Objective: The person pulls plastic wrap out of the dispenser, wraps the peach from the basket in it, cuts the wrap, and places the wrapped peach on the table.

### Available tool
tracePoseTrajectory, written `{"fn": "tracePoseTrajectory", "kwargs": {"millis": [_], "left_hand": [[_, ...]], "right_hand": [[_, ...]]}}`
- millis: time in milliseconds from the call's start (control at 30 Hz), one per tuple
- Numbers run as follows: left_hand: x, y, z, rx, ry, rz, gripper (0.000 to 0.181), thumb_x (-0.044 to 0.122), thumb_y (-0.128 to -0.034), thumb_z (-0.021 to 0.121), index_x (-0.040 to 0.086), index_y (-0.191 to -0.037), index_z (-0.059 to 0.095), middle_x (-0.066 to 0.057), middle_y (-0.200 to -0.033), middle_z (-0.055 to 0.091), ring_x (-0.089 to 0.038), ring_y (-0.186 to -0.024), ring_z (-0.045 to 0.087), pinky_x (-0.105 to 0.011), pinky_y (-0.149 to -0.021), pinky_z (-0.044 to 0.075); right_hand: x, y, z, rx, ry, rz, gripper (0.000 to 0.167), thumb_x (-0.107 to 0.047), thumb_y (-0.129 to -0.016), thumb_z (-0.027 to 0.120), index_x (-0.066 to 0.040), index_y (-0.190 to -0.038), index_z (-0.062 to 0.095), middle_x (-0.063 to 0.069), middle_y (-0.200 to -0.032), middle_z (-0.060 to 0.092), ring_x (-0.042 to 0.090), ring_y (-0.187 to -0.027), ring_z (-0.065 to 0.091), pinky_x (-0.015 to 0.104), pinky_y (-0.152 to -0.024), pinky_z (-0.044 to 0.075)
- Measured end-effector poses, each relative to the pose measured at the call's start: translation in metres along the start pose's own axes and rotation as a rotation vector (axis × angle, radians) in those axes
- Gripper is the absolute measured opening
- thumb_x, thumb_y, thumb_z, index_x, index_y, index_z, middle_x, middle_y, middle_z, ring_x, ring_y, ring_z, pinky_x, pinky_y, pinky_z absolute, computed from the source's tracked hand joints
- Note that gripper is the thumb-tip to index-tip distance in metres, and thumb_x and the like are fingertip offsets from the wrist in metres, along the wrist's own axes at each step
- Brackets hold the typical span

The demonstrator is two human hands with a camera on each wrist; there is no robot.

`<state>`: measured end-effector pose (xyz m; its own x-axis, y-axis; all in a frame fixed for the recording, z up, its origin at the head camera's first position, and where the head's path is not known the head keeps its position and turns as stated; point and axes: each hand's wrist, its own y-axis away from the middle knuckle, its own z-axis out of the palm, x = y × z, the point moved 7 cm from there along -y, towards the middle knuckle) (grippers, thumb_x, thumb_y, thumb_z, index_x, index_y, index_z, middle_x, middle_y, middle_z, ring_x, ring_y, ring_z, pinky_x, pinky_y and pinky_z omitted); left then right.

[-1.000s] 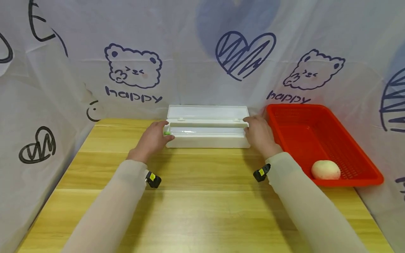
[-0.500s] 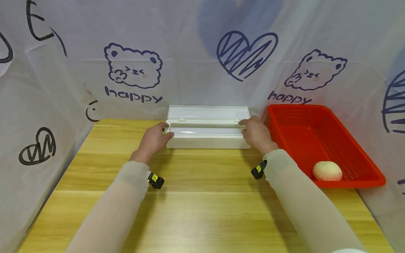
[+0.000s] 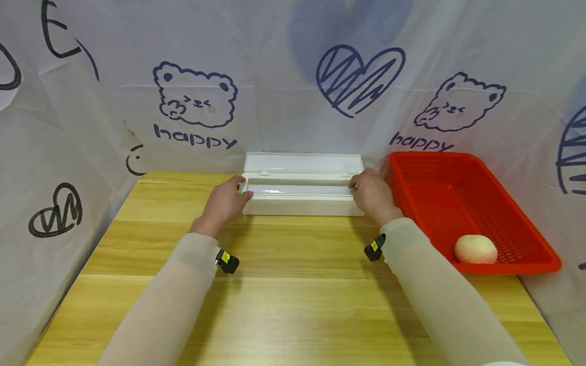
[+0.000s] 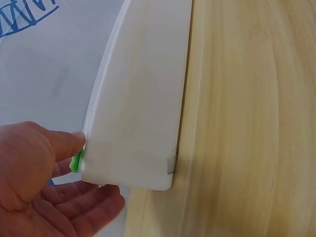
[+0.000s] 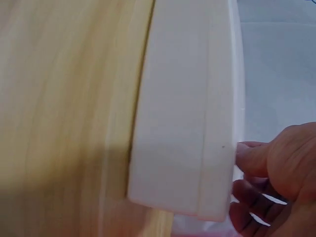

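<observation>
A long white cling film dispenser stands at the table's back edge, its lid raised. Clear shiny film spans its top. My left hand holds the dispenser's left end; in the left wrist view the thumb lies on the top edge beside a green slider, fingers around the end. At the other end my right hand grips the corner, thumb against the front rim in the right wrist view. The right fingertips are partly hidden, so whether they pinch film too cannot be told.
To the right, a red plastic basket holds a pale round peach-like fruit near its front wall. Wooden table lies in front of the dispenser. A white printed cloth hangs right behind it.
My right hand has shifted a little left onto the dispenser's end, its index finger drawing back from the lid's hinge side. The left thumb now covers more of the green slider.
</observation>
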<state>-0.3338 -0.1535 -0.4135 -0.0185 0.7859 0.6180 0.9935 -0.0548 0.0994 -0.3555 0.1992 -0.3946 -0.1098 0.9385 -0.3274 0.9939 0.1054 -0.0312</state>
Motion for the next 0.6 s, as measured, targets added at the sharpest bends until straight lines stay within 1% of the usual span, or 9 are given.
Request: {"fn": "tracePoseTrajectory", "kwargs": {"millis": [67,133,200,267,400,500,600], "left_hand": [[0.001,0.000,0.000,-0.012,-0.011,0.006,0.060,0.032,-0.1084,0.058,0.007,-0.160,0.039,-0.022,-0.157,0.051,-0.038,-0.126,0.056,-0.056,-0.116,0.045],[0.003,0.001,-0.001,-0.023,-0.026,0.027,0.062,0.031,-0.1070,0.059,0.006,-0.160,0.039,-0.022,-0.160,0.047,-0.040,-0.135,0.052,-0.057,-0.120,0.039],[0.006,0.001,-0.001,-0.024,-0.044,0.055,0.062,0.028,-0.1053,0.060,0.006,-0.160,0.041,-0.022,-0.162,0.043,-0.041,-0.143,0.046,-0.058,-0.123,0.035],[0.009,0.001,-0.001,-0.017,-0.065,0.093,0.059,0.023,-0.1039,0.060,0.006,-0.158,0.044,-0.022,-0.162,0.042,-0.042,-0.147,0.042,-0.057,-0.125,0.032],[0.015,-0.003,-0.001,0.002,-0.099,0.152,0.055,0.017,-0.1022,0.058,0.005,-0.155,0.049,-0.024,-0.161,0.044,-0.043,-0.148,0.040,-0.056,-0.126,0.030],[0.019,-0.008,-0.002,0.010,-0.127,0.171,0.052,0.013,-0.1030,0.053,0.004,-0.154,0.051,-0.024,-0.159,0.046,-0.043,-0.146,0.041,-0.055,-0.125,0.029],[0.024,-0.015,-0.005,0.018,-0.201,0.192,0.048,0.008,-0.1042,0.047,0.003,-0.151,0.054,-0.023,-0.154,0.053,-0.042,-0.145,0.045,-0.054,-0.125,0.028]], "right_hand": [[0.002,0.000,-0.001,0.037,0.002,-0.005,0.023,-0.010,-0.105,0.060,-0.005,-0.122,0.076,0.018,-0.116,0.061,0.035,-0.101,0.057,0.049,-0.093,0.054],[0.004,0.000,-0.002,0.083,0.005,-0.017,0.022,-0.011,-0.106,0.060,-0.004,-0.119,0.076,0.019,-0.112,0.063,0.037,-0.099,0.060,0.051,-0.092,0.055],[0.006,0.001,-0.002,0.121,-0.001,-0.022,0.020,-0.012,-0.106,0.060,-0.004,-0.116,0.075,0.020,-0.110,0.065,0.039,-0.099,0.062,0.053,-0.091,0.055],[0.008,0.001,-0.003,0.143,-0.015,-0.013,0.019,-0.013,-0.106,0.059,-0.003,-0.114,0.074,0.021,-0.110,0.066,0.040,-0.099,0.063,0.055,-0.091,0.055],[0.009,0.001,-0.004,0.145,-0.041,0.007,0.018,-0.014,-0.107,0.059,-0.004,-0.114,0.073,0.019,-0.112,0.067,0.039,-0.100,0.063,0.057,-0.091,0.054],[0.010,0.001,-0.004,0.145,-0.046,0.015,0.018,-0.015,-0.107,0.059,-0.005,-0.114,0.073,0.019,-0.112,0.067,0.039,-0.100,0.063,0.057,-0.091,0.054],[0.010,0.001,-0.003,0.150,-0.056,0.017,0.018,-0.015,-0.107,0.060,-0.006,-0.114,0.073,0.018,-0.112,0.068,0.038,-0.100,0.063,0.057,-0.091,0.054]]}}
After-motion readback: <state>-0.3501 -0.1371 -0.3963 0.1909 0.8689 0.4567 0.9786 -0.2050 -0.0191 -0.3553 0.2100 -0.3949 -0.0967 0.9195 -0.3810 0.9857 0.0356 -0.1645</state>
